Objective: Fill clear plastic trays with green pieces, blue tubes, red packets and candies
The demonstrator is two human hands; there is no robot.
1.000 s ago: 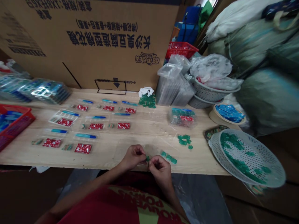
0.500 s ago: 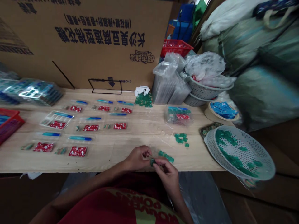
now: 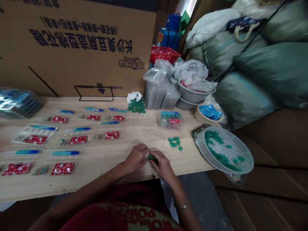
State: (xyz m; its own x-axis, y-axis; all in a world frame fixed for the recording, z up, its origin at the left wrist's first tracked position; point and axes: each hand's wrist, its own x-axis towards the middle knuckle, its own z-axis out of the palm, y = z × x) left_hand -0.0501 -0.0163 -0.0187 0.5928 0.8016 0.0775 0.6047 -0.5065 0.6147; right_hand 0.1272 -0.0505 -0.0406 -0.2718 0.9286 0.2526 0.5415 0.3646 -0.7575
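At the table's front edge, my left hand (image 3: 136, 158) and my right hand (image 3: 161, 165) meet, fingertips nearly touching. Dark green pieces (image 3: 152, 158) show between them, pinched under my right fingers. My left fingers are curled at the left end of these pieces; what they grip is hidden. Just beyond my right hand lies a small group of loose green pieces (image 3: 174, 141). Farther back stands a clear plastic box (image 3: 170, 120) holding a red packet, green pieces and a blue pen-like item.
Clear trays with red packets (image 3: 62, 168) and blue pen-like items (image 3: 64, 153) spread across the left. A white colander (image 3: 237, 141) with green pieces overhangs the right edge. Stacked clear boxes (image 3: 156, 93), grey baskets (image 3: 193, 93) and a big carton (image 3: 91, 70) line the back.
My hands have drawn together around the green pieces. The green strip that lay beside my right hand no longer shows there. The head view has turned to the right.
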